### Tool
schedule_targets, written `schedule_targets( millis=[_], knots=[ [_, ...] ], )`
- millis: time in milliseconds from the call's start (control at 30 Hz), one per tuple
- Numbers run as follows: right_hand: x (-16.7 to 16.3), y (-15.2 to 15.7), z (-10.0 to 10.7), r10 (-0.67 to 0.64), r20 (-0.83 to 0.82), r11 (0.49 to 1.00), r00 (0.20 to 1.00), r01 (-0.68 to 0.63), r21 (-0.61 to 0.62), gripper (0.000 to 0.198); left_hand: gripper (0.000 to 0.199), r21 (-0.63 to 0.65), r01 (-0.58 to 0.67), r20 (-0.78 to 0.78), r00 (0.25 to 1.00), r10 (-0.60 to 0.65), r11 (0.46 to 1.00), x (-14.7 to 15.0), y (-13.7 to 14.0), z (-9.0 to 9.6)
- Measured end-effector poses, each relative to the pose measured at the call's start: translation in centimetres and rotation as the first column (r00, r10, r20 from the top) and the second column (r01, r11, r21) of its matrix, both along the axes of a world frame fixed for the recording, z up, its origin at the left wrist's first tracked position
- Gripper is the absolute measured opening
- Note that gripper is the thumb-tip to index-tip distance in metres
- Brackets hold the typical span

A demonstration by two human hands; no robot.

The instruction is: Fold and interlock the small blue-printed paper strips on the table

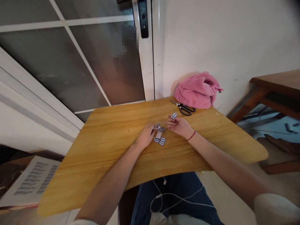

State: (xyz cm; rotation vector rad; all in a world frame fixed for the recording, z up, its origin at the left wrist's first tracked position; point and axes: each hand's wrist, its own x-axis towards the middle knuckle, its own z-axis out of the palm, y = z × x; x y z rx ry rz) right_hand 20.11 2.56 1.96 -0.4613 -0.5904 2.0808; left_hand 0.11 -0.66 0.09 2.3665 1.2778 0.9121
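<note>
Small white paper labels with blue borders [160, 141] lie in a loose cluster on the wooden table [112, 137], some overlapping. At the cluster's left edge, my left hand [146, 136] is closed, its thumb and fingertips pinching part of a label strip. My right hand [180, 127], palm turned up and a red string on its wrist, holds a small piece of blue-bordered label [173, 115] between its fingertips, raised a little above the tabletop. Behind it rest black-handled scissors [185, 108], with their blades pointing to the back left.
A pink plush bag [198, 90] sits at the table's back edge against the wall. Printed sheets [35, 179] lie below the left edge. White earphone wires [161, 196] trail over my lap. A glass-paned door [98, 56] stands behind, and another wooden table [276, 82] is at the right.
</note>
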Motion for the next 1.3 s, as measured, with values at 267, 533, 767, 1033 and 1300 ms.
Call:
schedule_targets(
  millis=[267,533,767,1033,1300],
  knots=[
    [0.0,-0.1,-0.1,-0.029,0.088,0.993,0.996,0.018,0.121,0.019,0.009,-0.006,-0.022,-0.035,0.999,0.022,1.000,0.1,-0.2,0.3],
    [-0.1,-0.2,0.0,-0.025,0.018,0.996,1.000,0.024,0.089,0.018,0.010,0.034,-0.021,-0.064,0.998,0.023,0.999,0.1,-0.2,0.2],
    [-0.1,-0.1,-0.1,-0.067,0.088,0.991,0.994,0.056,0.119,0.018,0.012,0.039,-0.028,-0.089,0.996,0.032,0.999,0.1,-0.6,0.6],
    [-0.7,-0.3,-0.5,-0.005,0.101,0.996,0.995,-0.003,0.084,0.017,0.029,-0.007,-0.053,-0.059,0.997,0.052,0.999,0.5,-0.7,0.5],
    [-1.3,-0.7,-0.7,0.074,0.052,0.996,0.996,-0.077,0.043,0.016,0.020,0.037,-0.152,-0.085,0.984,0.155,0.988,0.6,0.0,0.1]
  ],
)
